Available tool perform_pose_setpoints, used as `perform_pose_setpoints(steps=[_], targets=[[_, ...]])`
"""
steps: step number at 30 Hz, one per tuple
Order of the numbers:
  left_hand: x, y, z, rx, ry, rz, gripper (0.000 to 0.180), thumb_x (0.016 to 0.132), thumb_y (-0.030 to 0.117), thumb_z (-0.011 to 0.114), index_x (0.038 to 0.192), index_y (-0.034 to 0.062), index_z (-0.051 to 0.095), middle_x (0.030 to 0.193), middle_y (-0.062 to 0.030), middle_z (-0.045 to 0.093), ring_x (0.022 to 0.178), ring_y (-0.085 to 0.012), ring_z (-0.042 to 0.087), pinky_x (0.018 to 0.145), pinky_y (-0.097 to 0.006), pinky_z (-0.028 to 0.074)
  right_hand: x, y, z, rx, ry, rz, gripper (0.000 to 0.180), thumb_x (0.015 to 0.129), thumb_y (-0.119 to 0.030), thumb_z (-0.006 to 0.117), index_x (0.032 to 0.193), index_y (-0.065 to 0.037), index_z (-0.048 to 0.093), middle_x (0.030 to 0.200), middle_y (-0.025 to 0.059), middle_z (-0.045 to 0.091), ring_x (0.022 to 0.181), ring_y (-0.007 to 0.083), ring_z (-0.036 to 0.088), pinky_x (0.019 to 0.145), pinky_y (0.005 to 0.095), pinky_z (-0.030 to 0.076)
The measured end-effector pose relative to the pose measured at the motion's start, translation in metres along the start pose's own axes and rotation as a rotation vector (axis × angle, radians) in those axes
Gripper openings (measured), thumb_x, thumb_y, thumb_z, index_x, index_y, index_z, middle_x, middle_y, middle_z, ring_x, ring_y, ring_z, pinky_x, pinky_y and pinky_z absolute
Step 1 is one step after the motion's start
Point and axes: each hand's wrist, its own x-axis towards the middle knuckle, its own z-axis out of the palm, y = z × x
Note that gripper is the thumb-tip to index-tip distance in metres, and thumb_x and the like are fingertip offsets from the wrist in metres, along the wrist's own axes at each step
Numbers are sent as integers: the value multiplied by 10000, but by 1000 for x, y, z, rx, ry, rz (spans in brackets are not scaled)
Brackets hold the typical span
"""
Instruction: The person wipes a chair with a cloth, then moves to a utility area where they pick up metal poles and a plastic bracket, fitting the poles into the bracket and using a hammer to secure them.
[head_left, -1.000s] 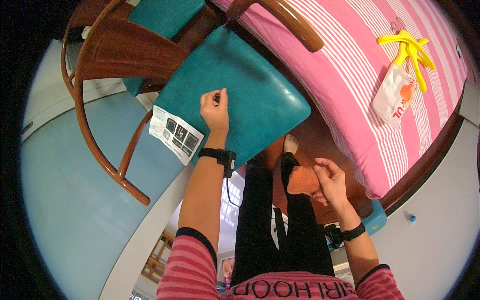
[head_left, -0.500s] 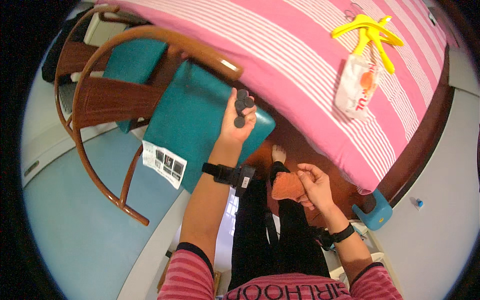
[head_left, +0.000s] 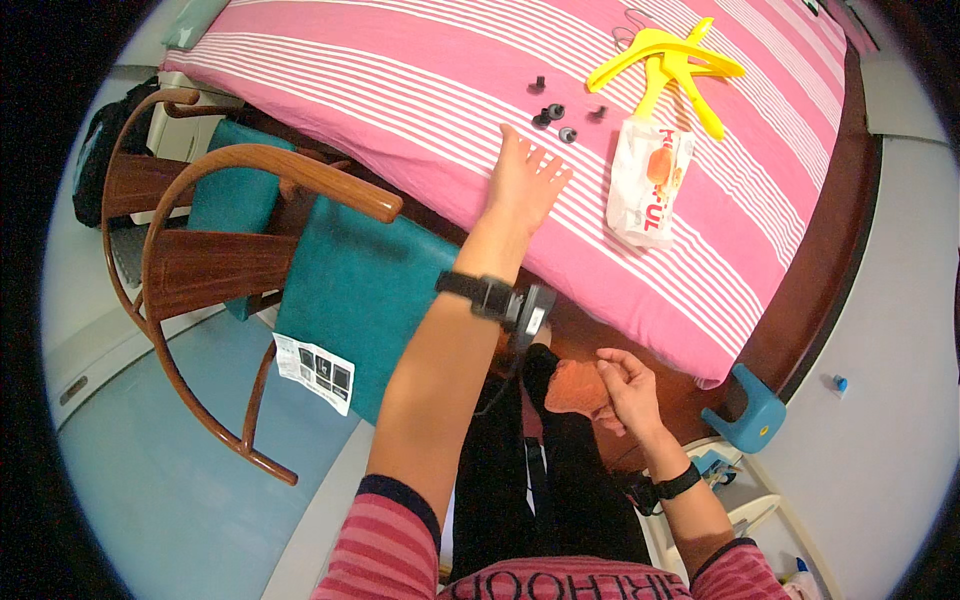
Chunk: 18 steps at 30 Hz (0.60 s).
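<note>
Over the near edge of the pink-and-white striped bed [head_left: 400, 130], my left hand [head_left: 525, 188] is spread with its palm up and nothing in it. Just beyond its fingertips lie several small black knob-like pieces [head_left: 556, 112], round with short stems, loosely scattered on the cover. Lower down, my right hand [head_left: 630, 392] pinches an orange fluffy cloth [head_left: 576, 388], which hangs in front of my dark-trousered legs. Right of the black pieces rests a white printed plastic packet [head_left: 645, 190].
Yellow clothes hangers [head_left: 670, 65] lie behind the packet. At left stand wooden chairs with teal seats [head_left: 360, 280], one bearing a printed paper sheet [head_left: 315, 372]. A blue stool [head_left: 750, 412] is by the bed corner, and a white rack [head_left: 765, 505] stands beside my right forearm.
My left hand has gone from above the chair seat to over the bed and opened. The black pieces it held now lie on the cover. My right hand still grips the cloth.
</note>
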Motion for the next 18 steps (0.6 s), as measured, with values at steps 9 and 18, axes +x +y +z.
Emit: perform_pose_setpoints(steps=[9,18], targets=[[-134,11,-145,552,539,572,360,860,117,560,1186,-2,465,1106,-117,535,979,-218,537,865,-337,432,-15,-18,58,-78,-125,106,206,897,-190,538,1044,-47,542,597,46,530,331,110,437,254,257,280],[-250,77,-373,1135,1650,410,1046,661,361,758,1316,-158,130,1315,-328,289,1266,-451,230,1065,-473,201,-8,-27,144,-14,-258,18,269,909,-259,533,1049,-33,566,744,65,572,491,128,519,421,270,427]])
